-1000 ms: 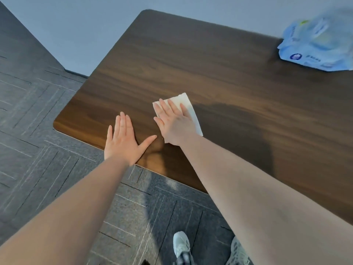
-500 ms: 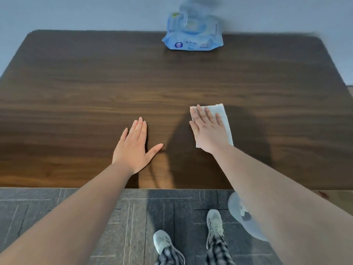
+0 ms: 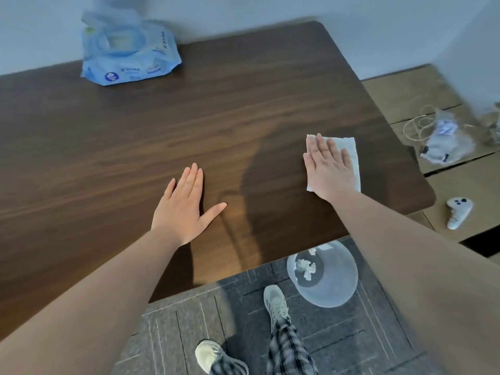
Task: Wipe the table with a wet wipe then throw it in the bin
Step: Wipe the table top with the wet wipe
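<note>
A white wet wipe (image 3: 351,150) lies flat on the dark wooden table (image 3: 243,104), near its right end. My right hand (image 3: 328,169) presses down on the wipe with flat fingers and covers most of it. My left hand (image 3: 184,209) rests palm down on the bare wood further left, fingers apart, holding nothing. A translucent round bin (image 3: 334,286) stands on the floor just below the table's near edge, under my right forearm, with a few crumpled white wipes inside.
A blue pack of wet wipes (image 3: 130,55) with its lid open sits at the far edge by the wall. Right of the table are cardboard boxes (image 3: 405,96) bearing a plastic bag with cable (image 3: 443,139) and a white controller (image 3: 458,212). My shoes stand on grey carpet.
My right hand has slid the wipe from the table's left part across to its right end. The view has swung right with it, bringing the bin and boxes into sight.
</note>
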{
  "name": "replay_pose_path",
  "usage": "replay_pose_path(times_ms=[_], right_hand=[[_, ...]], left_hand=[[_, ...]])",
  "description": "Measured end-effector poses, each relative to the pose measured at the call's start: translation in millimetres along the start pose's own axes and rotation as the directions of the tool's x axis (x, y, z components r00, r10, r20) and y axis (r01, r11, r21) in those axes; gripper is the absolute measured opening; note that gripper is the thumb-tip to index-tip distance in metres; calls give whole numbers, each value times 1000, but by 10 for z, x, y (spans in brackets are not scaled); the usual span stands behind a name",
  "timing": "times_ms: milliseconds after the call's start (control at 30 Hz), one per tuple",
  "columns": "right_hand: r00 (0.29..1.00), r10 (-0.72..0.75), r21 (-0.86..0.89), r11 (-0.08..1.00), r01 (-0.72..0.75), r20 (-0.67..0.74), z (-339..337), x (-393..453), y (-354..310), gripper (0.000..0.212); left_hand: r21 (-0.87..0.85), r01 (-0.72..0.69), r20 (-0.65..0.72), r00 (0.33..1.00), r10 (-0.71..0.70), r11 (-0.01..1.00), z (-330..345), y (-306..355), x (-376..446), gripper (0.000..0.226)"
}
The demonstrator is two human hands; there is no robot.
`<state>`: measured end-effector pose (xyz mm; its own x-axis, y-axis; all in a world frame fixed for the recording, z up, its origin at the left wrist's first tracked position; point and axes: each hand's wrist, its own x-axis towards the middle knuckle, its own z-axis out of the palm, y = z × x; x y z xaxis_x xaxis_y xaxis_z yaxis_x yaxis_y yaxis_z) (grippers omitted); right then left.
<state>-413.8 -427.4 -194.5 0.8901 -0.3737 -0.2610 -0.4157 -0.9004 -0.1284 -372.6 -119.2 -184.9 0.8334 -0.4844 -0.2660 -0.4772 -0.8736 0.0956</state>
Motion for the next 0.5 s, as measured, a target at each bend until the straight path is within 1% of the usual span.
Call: replay_pose_path(times_ms=[100,200,400,500], right_hand=[[998,69,9,998,-69,-11,-57,24,324,54],[995,102,2,995,-102,-15,-65,26,467,54],[988,155,16,988,-155,-3,-47,-32,390,55],[991,135,-9,991,-135,-1,14,-169,195,57]], left_hand=[[13,15,0,1000,-15,1000,34,130,115,94],[4,36,-33,999,-36,999,57,159,123,93],[-1,30,-12,999,-30,1000,35,139,118,92],[-8,10,9,1000,-10,1000,15,100,82,91]])
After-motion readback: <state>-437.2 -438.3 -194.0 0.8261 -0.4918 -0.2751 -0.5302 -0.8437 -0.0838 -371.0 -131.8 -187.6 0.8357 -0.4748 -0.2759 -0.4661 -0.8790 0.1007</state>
